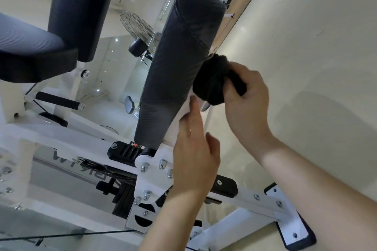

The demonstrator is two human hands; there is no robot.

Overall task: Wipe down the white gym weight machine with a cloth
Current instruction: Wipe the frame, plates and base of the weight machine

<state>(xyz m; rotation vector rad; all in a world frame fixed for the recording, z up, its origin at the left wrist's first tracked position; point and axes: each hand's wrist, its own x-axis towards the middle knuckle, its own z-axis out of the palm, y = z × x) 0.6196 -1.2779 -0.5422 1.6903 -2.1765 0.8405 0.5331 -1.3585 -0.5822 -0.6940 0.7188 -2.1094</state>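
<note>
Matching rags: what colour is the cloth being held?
Black cloth, gripped by the right hand, clearest in the head view.

Black cloth (214,81); ribbed grey pad (179,63); white frame (244,197).

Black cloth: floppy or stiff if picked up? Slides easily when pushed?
Probably floppy: the cloth is bunched into a wad that bulges out around the right hand gripping it. Likely light, since one hand holds it up against the pad. Its fuzzy-looking surface suggests it would drag rather than slip.
</note>
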